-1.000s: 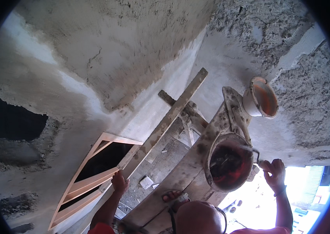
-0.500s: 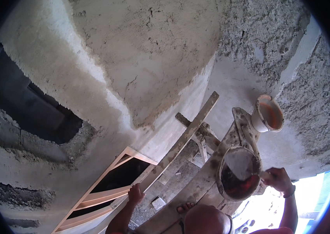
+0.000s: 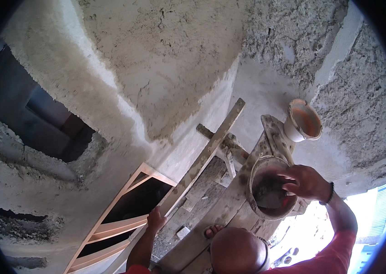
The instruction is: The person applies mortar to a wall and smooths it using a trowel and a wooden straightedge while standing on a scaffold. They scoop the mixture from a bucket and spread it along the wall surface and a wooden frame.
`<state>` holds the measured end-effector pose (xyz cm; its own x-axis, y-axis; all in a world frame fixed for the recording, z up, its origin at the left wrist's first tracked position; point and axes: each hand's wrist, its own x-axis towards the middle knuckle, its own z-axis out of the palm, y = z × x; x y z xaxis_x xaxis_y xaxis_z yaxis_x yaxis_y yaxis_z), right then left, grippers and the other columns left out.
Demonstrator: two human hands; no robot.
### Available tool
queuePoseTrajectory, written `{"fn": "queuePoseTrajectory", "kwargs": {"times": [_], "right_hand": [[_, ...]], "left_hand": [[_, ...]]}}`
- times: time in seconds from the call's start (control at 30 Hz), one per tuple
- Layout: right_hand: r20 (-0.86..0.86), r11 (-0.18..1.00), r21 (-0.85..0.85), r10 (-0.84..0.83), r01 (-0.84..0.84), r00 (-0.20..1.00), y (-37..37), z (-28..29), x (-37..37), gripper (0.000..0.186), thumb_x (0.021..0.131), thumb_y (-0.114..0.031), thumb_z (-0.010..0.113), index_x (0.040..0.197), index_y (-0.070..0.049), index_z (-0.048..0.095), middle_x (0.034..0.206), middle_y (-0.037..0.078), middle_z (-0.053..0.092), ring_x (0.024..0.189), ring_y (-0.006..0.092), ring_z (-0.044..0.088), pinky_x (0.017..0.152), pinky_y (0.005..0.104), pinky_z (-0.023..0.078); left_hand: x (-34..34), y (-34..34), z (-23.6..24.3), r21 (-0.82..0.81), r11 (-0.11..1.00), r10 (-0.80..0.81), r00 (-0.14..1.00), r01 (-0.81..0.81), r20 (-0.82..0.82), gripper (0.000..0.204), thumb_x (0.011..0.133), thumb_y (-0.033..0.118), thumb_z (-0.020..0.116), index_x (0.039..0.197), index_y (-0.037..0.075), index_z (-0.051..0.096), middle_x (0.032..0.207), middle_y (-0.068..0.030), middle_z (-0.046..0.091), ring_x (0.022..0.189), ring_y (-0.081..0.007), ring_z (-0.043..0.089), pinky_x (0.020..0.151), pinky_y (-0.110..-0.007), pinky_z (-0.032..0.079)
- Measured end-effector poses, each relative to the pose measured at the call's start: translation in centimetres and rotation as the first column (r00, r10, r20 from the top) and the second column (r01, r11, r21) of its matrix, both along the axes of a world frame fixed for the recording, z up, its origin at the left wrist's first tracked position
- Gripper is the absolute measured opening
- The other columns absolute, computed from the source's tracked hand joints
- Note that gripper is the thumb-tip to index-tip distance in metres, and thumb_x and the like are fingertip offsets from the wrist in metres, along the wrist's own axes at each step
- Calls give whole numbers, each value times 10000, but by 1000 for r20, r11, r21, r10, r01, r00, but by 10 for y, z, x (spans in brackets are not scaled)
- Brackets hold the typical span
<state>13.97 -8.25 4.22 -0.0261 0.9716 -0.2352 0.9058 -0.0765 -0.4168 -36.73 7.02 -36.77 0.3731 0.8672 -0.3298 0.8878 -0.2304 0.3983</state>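
My left hand (image 3: 155,219) is closed on the edge of a long, plaster-stained board (image 3: 206,155) running diagonally. My right hand (image 3: 303,181) is over a round bucket (image 3: 253,201) on the wooden planks, its fingers curved and apart above dark, wet contents; I see no tool handle in them. Beyond that bucket, a whitish bucket (image 3: 295,129) with an orange inside sits at the far end of the planks. A bald head (image 3: 234,253) with a strap fills the bottom centre, bare toes (image 3: 215,230) on the plank beside it.
Rough plastered walls (image 3: 165,59) surround the planks, with a dark, broken opening (image 3: 38,109) at left. A pale wooden slatted frame (image 3: 113,226) stands left of the board. Crossed timbers (image 3: 229,162) and a rubble-strewn floor lie below. Bright daylight enters at lower right.
My right hand has moved left from the bucket's right side to over its mouth; the tool handle it held earlier no longer shows. The view has shifted, exposing more of the left opening.
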Motion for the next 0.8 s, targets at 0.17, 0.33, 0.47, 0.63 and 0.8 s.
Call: {"fn": "queuePoseTrajectory", "kwargs": {"times": [0.17,0.33,0.47,0.63,0.8], "right_hand": [[-111,855,-342,374,-389,921,100,-13,-55,417,892,-295,533,1260,-100,531,1095,161,626,1009,303,602,914,421,454],[-360,698,-621,151,-357,921,215,-145,-141,201,867,-197,533,815,-15,598,624,57,558,489,132,528,396,283,429],[-246,508,-829,41,-232,969,233,-266,-235,387,829,-275,621,999,72,597,888,225,643,763,294,662,652,412,563],[-328,252,-941,-533,-223,780,165,-414,-253,815,850,-591,539,1424,-77,273,1160,343,535,779,406,668,637,496,571],[-470,470,-869,-882,-155,-40,143,-464,-256,714,843,-581,555,1378,-163,335,1272,215,457,1121,381,514,929,541,426]], "left_hand": [[27,-9,16,10,1000,17,991,-16,-136,646,693,242,768,1208,94,407,1077,-204,553,1009,-411,552,826,-534,445],[44,-8,18,83,996,59,979,-43,-194,617,687,249,778,1169,102,422,1027,-198,557,959,-419,565,800,-541,454],[30,-5,17,45,992,123,970,-116,-211,473,731,241,712,1124,121,477,1021,-152,581,971,-359,576,766,-535,453],[35,-2,2,125,964,238,971,-235,-10,548,675,164,675,1197,59,545,1009,-187,629,957,-348,603,840,-479,451],[34,-15,21,130,886,389,865,-446,316,696,700,381,721,1280,77,485,1238,-176,512,1186,-359,452,1025,-486,306]]}}
